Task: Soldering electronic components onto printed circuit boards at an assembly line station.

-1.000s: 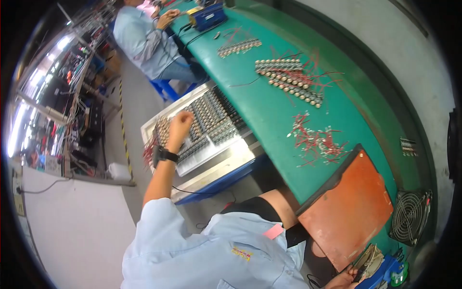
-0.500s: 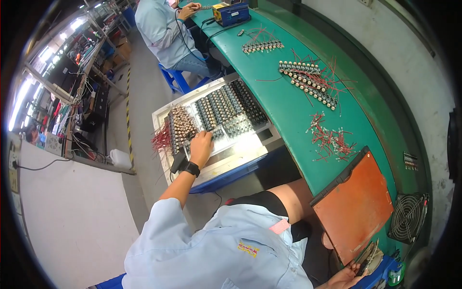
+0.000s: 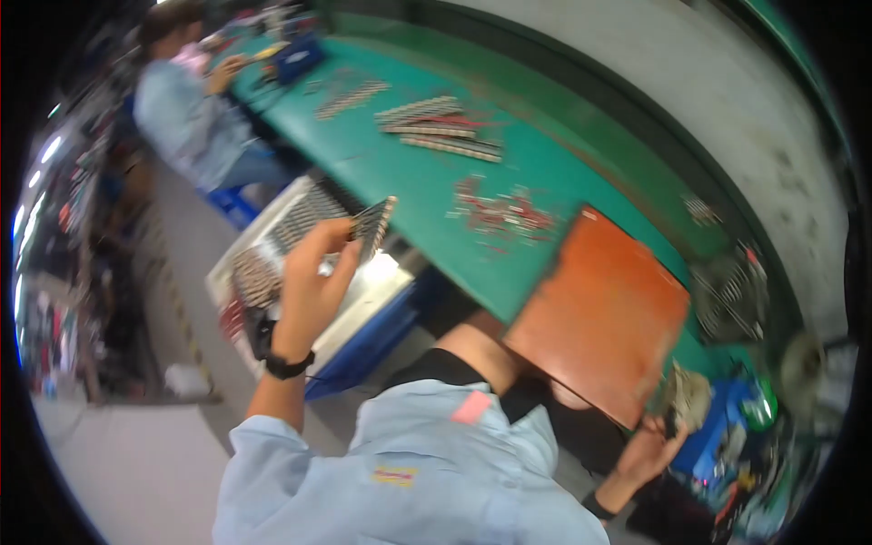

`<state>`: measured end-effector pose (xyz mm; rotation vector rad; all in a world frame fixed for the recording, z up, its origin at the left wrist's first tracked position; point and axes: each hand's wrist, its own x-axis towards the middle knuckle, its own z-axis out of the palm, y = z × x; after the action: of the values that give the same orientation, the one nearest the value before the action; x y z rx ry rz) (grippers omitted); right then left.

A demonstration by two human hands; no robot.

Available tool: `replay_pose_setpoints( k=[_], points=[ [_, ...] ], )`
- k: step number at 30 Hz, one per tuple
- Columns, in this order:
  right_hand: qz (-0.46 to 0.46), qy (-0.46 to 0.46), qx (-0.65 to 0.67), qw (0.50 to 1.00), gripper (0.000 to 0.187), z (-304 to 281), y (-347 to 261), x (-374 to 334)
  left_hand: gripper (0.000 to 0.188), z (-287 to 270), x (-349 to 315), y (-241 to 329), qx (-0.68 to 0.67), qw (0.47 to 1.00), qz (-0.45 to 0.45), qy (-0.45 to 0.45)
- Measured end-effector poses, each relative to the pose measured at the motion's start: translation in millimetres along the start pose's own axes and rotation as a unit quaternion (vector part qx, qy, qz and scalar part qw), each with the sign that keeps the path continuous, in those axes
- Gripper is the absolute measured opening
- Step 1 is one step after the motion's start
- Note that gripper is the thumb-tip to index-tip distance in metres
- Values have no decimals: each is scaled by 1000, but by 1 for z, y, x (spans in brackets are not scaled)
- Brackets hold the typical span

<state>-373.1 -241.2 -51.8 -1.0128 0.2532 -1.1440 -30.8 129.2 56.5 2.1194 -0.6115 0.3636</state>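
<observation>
My left hand (image 3: 318,277) is raised over a white tray (image 3: 363,313), thumb and fingers pinching a short strip of small components (image 3: 374,225). Rows of similar parts (image 3: 313,213) fill the tray below it, and parts with red wires (image 3: 238,318) lie at its left end. At the lower right, my right hand (image 3: 647,447) has its fingers curled beside a beige, cloth-like lump (image 3: 688,398). Something dark shows at its fingertips, too blurred to name. Between the hands, an orange-brown board (image 3: 604,313) lies over the table edge above my lap.
On the green table (image 3: 363,168) lie a pile of short red wires (image 3: 504,213) and several component strips (image 3: 440,123). A black fan (image 3: 731,295) and a blue container (image 3: 713,436) stand at the right. A co-worker (image 3: 195,118) sits at the far left.
My left hand has lifted off the tray, now with a component strip in it. The view has swung right, and my right hand shows more fully. The picture is more blurred.
</observation>
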Motion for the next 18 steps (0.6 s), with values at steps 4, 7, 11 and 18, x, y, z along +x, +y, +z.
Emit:
replay_pose_setpoints(
  k=[4,7,11,18],
  points=[
    [-20,-29,34,999,45,8,0,2,19,76,27,72,-133,966,214,-51],
    [-21,-17,14,1000,49,16,1,1,20,134,31,101,-196,890,390,-130],
    [-21,-30,1,999,51,16,-3,-1,28,166,13,113,-188,833,466,-232],
    [4,0,5,1000,51,15,2,0,28,163,-8,98,-91,816,455,-346]
  ],
)
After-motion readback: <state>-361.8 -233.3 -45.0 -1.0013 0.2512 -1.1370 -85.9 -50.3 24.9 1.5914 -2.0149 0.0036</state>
